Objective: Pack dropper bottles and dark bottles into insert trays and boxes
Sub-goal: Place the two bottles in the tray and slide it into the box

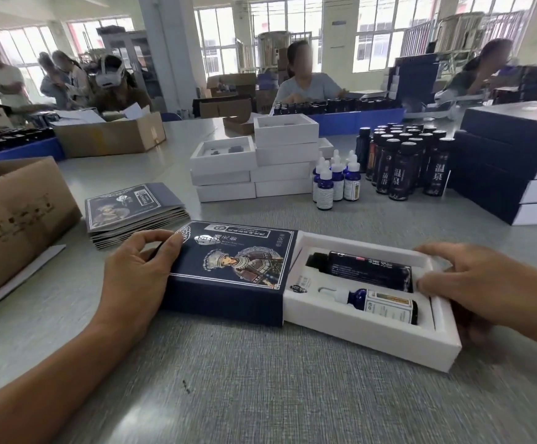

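Note:
A white insert tray (369,338) lies on the grey table, its left end inside a dark blue printed box sleeve (228,274). In the tray lie a dark bottle (363,270) and below it a blue dropper bottle (379,304). My left hand (136,277) grips the sleeve's left end, thumb on top. My right hand (485,286) holds the tray's right end, fingers over its rim and thumb under the edge. Behind stand several loose dropper bottles (334,179) and several upright dark bottles (405,161).
Stacked white insert trays (254,168) sit at centre back, dark blue boxes (510,161) stacked at right. A pile of flat printed sleeves (132,213) and a cardboard carton (14,225) lie at left. Other people work at the far side.

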`<control>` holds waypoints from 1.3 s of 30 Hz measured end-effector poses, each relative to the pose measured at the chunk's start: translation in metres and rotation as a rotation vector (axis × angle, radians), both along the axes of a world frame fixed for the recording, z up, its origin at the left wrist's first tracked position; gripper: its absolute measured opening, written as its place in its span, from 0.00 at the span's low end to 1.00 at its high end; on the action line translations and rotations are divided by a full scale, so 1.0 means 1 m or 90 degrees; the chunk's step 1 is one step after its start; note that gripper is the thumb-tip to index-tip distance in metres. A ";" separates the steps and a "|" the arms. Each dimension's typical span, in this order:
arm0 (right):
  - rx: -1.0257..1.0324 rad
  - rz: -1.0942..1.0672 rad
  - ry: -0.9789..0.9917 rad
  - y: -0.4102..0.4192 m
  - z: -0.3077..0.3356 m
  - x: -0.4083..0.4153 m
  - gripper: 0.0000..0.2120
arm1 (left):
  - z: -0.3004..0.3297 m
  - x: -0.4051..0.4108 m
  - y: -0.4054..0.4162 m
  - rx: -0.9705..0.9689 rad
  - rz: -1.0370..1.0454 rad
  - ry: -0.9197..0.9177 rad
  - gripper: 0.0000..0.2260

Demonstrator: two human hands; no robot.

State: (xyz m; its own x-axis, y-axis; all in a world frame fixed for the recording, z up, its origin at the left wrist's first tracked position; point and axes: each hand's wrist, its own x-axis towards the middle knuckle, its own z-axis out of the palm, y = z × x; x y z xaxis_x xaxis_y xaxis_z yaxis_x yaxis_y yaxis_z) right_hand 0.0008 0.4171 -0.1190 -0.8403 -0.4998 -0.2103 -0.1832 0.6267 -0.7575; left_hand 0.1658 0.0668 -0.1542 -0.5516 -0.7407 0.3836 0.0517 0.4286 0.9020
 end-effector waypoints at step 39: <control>0.069 0.104 0.056 0.020 0.007 -0.019 0.21 | -0.009 -0.003 -0.011 -0.005 -0.126 -0.138 0.08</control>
